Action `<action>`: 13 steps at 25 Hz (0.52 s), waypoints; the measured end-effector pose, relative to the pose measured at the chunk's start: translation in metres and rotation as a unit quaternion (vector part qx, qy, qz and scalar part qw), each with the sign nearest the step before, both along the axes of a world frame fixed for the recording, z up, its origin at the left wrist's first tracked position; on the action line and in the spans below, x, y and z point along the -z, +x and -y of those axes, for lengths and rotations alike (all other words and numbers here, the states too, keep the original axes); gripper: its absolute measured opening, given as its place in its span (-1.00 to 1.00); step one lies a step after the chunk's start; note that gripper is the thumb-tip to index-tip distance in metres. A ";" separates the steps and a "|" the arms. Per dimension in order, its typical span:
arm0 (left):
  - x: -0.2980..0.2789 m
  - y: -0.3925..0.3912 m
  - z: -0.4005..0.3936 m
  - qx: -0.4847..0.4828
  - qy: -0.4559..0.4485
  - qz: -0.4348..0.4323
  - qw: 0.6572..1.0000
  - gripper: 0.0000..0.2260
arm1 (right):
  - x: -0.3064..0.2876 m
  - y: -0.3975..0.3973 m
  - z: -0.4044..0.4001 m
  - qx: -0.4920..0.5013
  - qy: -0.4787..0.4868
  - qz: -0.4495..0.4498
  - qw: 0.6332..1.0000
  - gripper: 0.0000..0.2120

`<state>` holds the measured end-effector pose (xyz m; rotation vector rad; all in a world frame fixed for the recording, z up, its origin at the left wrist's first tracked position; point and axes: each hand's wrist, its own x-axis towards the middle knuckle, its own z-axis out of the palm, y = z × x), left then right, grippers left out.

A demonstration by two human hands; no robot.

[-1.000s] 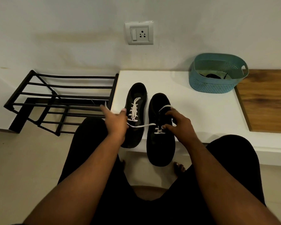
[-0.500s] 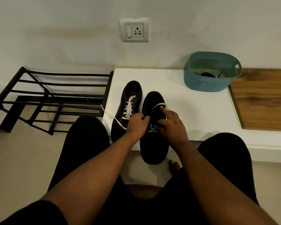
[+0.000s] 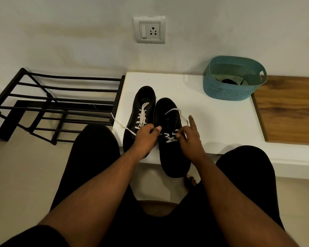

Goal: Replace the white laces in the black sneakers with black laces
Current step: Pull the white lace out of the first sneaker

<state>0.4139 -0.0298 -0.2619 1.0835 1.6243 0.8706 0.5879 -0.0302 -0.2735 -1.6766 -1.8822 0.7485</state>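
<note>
Two black sneakers stand side by side on the white bench. The left sneaker keeps its white lace threaded, one end trailing off the bench's left edge. The right sneaker overhangs the front edge; its white lace is loosened at the top, with a loop lifted toward the far side. My left hand pinches the lace at the shoe's left side. My right hand pinches the lace crossings, index finger pointing up. Black laces lie in the teal basket.
A black metal shoe rack stands on the floor left of the bench. A wooden surface adjoins the bench on the right. A wall socket is above. My knees frame the bench's front edge.
My left hand came from the left sneaker's side to the right sneaker's lace. My right hand pulled a lace loop up and raised its index finger.
</note>
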 end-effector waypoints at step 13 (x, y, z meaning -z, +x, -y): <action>-0.008 0.001 -0.002 0.027 0.039 -0.087 0.995 -0.62 | 0.003 0.006 -0.006 0.090 -0.028 -0.207 0.974 -0.96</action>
